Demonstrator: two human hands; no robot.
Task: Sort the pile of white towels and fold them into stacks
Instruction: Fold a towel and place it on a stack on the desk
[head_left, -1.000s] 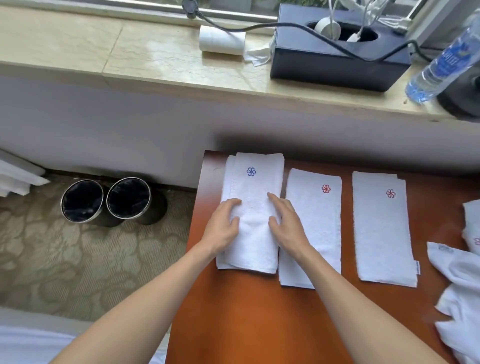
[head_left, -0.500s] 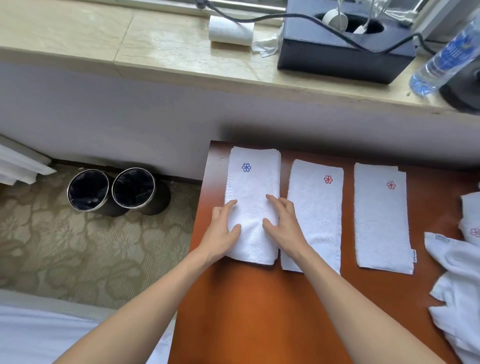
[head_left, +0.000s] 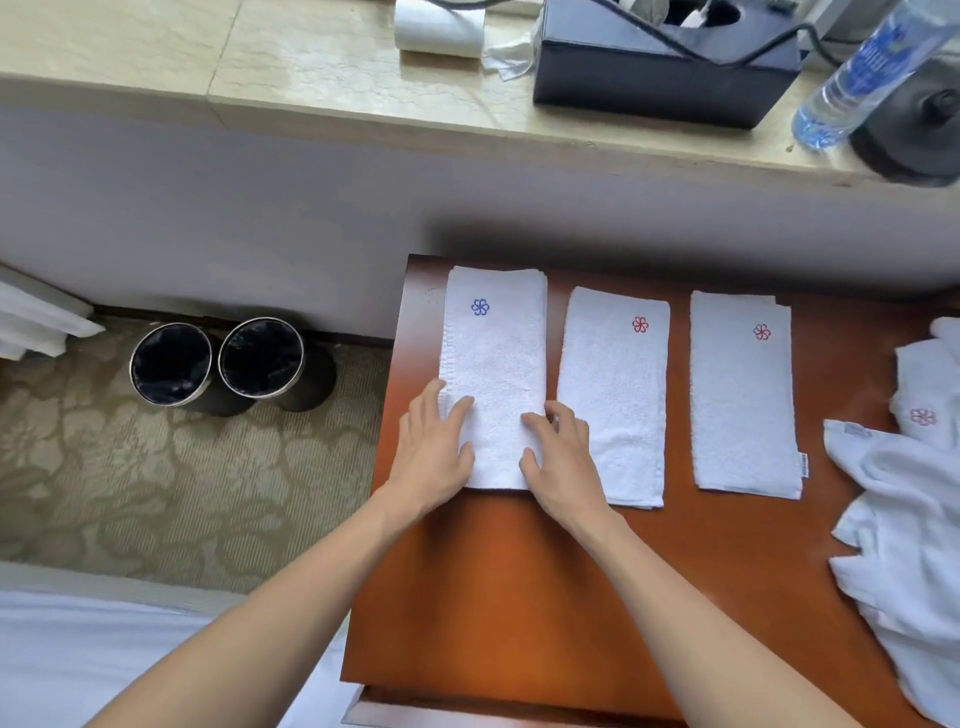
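1. One stone windowsill (head_left: 311, 67) runs across the top, the biggest thing we see.
2. One brown table (head_left: 519, 597) sits below it, and all the towels lie on it.
3. One loose pile of white towels (head_left: 904, 545) sprawls along the table's right edge, unfolded, with one reddish flower mark showing.
4. And we count three folded towels side by side at the table's far edge. That's the blue-flower towel (head_left: 498, 353) on the left, the middle towel (head_left: 613, 395) and the right-hand towel (head_left: 743, 395), the last two each carrying a red flower.
5. Two hands are on the blue-flower towel's near end. The left hand (head_left: 434, 457) lies flat with its fingers spread over the towel's left edge. The right hand (head_left: 561, 457) has its fingers bent, the tips pressing the right edge just beside the middle towel.
6. One dark box (head_left: 660, 78) stands on the sill with a cable across it.
7. Two round bins (head_left: 171, 364) (head_left: 262, 358) stand touching on the carpet left of the table.
8. One water bottle (head_left: 857, 78) leans just right of the box.
9. One paper roll (head_left: 439, 28) lies on the sill to its left.
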